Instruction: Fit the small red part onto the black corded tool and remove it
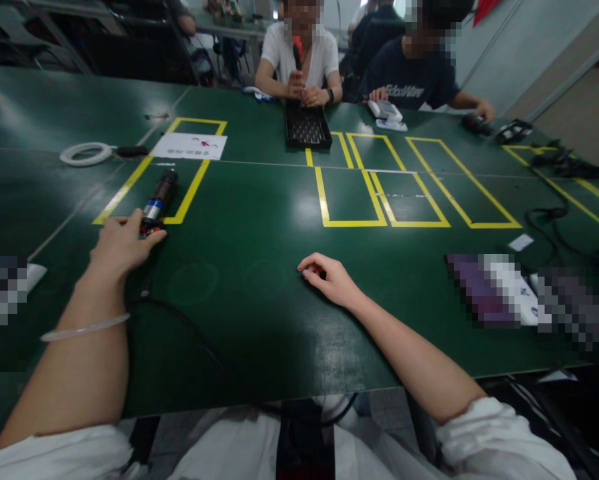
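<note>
My left hand (122, 243) is at the left, with thumb and fingers around the near end of a black cylindrical tool (160, 197) with a blue and silver band. This tool lies on the green table inside a yellow taped outline; red parts show by my thumb. What exactly the tool is I cannot make out. A black cable (194, 327) runs across the table below my left hand. In the middle, my right hand (332, 280) rests on the tabletop with its fingers curled in and nothing visible in them.
A white printed sheet (189, 146) and a white cable coil (86, 154) lie at the far left. Across the table, one person sits behind a black tray (308, 128), another beside a white device (384, 110). Yellow taped outlines (354, 223) mark the table. Black cables (564, 160) lie at right.
</note>
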Available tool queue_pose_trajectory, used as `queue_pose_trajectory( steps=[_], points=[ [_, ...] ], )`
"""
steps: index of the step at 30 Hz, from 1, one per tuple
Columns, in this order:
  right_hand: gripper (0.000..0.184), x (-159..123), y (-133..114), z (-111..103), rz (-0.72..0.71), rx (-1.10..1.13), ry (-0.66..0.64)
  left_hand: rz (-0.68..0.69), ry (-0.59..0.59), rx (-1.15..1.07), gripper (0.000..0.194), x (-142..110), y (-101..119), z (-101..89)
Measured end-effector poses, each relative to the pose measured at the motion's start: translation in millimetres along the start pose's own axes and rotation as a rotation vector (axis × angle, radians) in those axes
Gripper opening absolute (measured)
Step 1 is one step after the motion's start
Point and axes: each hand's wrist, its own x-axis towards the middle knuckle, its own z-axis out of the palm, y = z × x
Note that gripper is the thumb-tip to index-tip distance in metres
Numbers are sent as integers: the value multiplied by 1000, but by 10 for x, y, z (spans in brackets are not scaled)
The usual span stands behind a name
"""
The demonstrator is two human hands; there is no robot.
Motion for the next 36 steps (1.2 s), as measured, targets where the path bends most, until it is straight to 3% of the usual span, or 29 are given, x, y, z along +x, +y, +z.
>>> queue_pose_trajectory(
  steps=[3,10,15,18,22,25,27,30,32,36],
  points=[
    [13,-3,5,-2,0,5,-5,-155,-12,37,82,-61,-5,-81],
    [13,-4,29,2,-5,3,-7,-158,228,43,76,-191,135,-78],
    [13,-2,17,-6,-3,-11,-12,-213,197,-5,52,-229,223,-115],
    [13,2,14,-4,-5,-11,-16,-240,216,27,52,-248,246,-121],
    [13,7,17,4,-1,-5,-14,-167,365,13,48,-263,289,-85],
    [13,10,9,7,7,0,-14,-25,428,-167,39,-305,462,-30],
    [13,12,3,7,17,10,-13,125,310,-443,37,-381,684,17],
    [14,15,10,11,47,53,-18,316,-47,-846,42,-588,1125,74],
    [17,18,30,16,68,115,-24,399,-308,-929,43,-761,1418,87],
    [27,19,74,13,84,284,-35,492,-617,-1049,44,-1031,1837,129]
  ],
)
